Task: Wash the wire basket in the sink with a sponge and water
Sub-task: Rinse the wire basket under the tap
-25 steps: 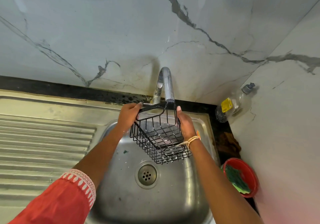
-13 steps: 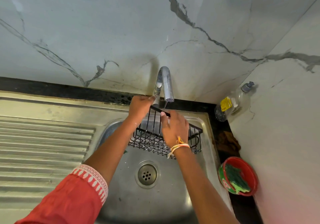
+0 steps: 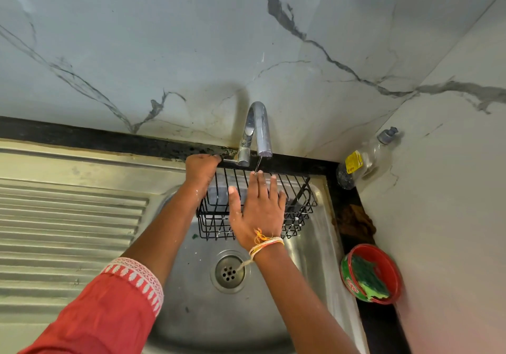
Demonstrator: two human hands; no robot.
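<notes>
Steel sink (image 3: 315,258) under marble wall, wire basket (image 3: 298,203) now level below tap (image 3: 257,129), L hand (image 3: 201,171) grips rear rim, R hand (image 3: 258,211) since flattened, fingers spread on it.

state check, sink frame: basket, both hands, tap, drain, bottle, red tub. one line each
wire basket: held over the sink, under the tap, tilted
left hand: grips the basket's back left rim
right hand: fingers straight, flat over the basket's front
tap: thin stream running onto the right fingertips
drain: unplugged
bottle: leaning in the corner, cap on
red tub: open, green sponge inside
</notes>
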